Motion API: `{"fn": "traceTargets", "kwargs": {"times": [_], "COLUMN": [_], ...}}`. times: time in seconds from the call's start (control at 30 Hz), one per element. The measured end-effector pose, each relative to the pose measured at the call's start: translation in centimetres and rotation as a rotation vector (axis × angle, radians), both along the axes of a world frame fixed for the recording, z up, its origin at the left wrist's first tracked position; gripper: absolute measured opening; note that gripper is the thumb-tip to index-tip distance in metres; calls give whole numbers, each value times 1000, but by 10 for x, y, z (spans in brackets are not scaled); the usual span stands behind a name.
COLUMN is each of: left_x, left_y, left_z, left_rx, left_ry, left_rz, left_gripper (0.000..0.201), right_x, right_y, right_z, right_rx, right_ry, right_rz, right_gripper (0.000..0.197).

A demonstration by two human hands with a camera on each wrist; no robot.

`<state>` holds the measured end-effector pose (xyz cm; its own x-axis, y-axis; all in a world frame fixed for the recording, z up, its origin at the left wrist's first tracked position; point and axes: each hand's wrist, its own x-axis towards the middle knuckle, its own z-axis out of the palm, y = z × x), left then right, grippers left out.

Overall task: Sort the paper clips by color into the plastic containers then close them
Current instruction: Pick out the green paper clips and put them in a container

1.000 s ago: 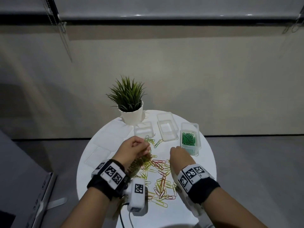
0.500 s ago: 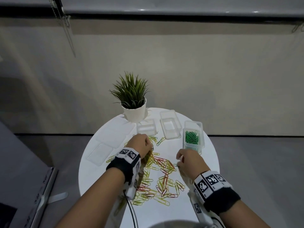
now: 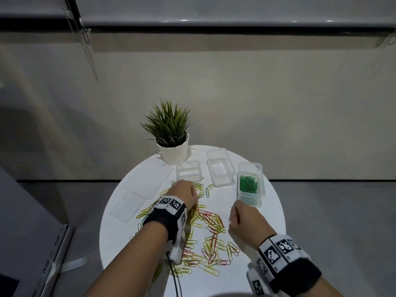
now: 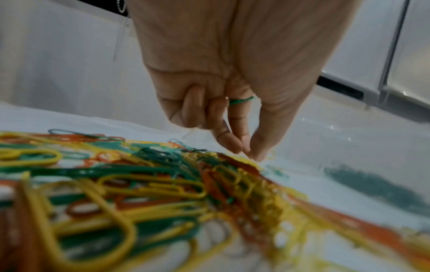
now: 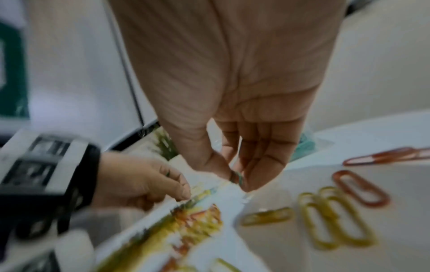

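Observation:
Yellow, red and green paper clips [image 3: 210, 228] lie mixed in a pile on the round white table [image 3: 270, 221]. My left hand [image 3: 185, 192] is down on the pile's far end. In the left wrist view, its thumb and forefinger [image 4: 246, 152] touch the clips while its curled fingers keep a green clip [image 4: 241, 100] in the palm. To the right of the pile, my right hand [image 3: 237, 216] pinches a small green clip [image 5: 236, 177] just in front of the clear container of green clips [image 3: 249, 198]. Two empty clear containers [image 3: 189, 174] [image 3: 220, 171] stand behind the pile.
A potted plant [image 3: 171, 144] stands at the table's back edge, just behind the left empty container. Clear lids [image 3: 128, 207] [image 3: 147, 181] lie flat on the table's left side. Loose red and yellow clips [image 5: 337, 211] lie under my right hand. Grey floor surrounds the table.
My left hand has reached forward to the pile's far end near the small empty container. My right hand has shifted right, closer to the green-clip container.

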<state>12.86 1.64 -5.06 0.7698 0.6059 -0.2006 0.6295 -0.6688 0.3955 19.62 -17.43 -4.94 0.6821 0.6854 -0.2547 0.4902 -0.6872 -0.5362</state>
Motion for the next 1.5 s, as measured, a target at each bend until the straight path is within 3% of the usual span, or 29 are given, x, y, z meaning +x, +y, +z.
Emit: {"fn": "traceTargets", "kwargs": {"times": [0.1, 0.2, 0.27, 0.4, 0.5, 0.57, 0.67, 0.83, 0.87, 0.93, 1.03, 1.07, 1.13, 1.27, 1.33, 1.43, 1.5], "left_x": [-10, -24, -30, -35, -22, -10, 3, 8, 8, 7, 9, 9, 10, 8, 8, 8, 4], "left_y": [2, 6, 12, 17, 14, 11, 3, 3, 2, 1, 0, 0, -3, -9, -9, -12, -12], "left_z": [2, 3, 3, 8, 10, 11, 8, 1, -1, -2, -4, -5, -5, -4, -3, -1, 1], "left_rx": [-247, -451, -351, 100, 84, 72, 162, 182, 175, 173, 130, 109, 82, 96, 97, 110, 85], "left_ry": [-177, -316, -252, 39, -33, -75, 40, 100, 101, 114, 110, 87, 41, 34, 53, 113, 130], "left_rz": [65, 137, 146, 44, -52, -122, -226, -227, -227, -238, -248, -257, -288, -337, -324, -329, -319], "left_gripper": [11, 8, 12, 25, 20, 16, 22, 14, 15, 19, 23, 21, 20, 13, 12, 15, 17], "right_x": [3, 3, 3, 9, 11, 10, 8, 11, 12, 16, 15, 14, 13, 16, 16, 17, 14], "right_y": [2, 17, 33, 73, 100, 111, 117, 105, 99, 85, 58, 48, 36, 37, 46, 58, 68], "right_z": [12, 18, 19, 16, 9, 2, -3, 3, 4, 8, 18, 23, 29, 23, 20, 17, 17], "right_rx": [245, 295, 290, 84, -61, -133, -202, -259, -229, -82, 459, 583, 665, 554, 439, 139, -73], "right_ry": [253, 325, 307, 165, 35, -9, -70, -17, 25, 227, 934, 1093, 1197, 1083, 835, 315, 81], "right_rz": [-83, -83, -75, -78, -122, -148, -109, -1, 25, -16, -341, -403, -417, -416, -344, -59, 112], "right_gripper": [13, 15, 18, 17, 10, 16, 17, 15, 13, 27, 24, 22, 23, 28, 25, 40, 56]}}
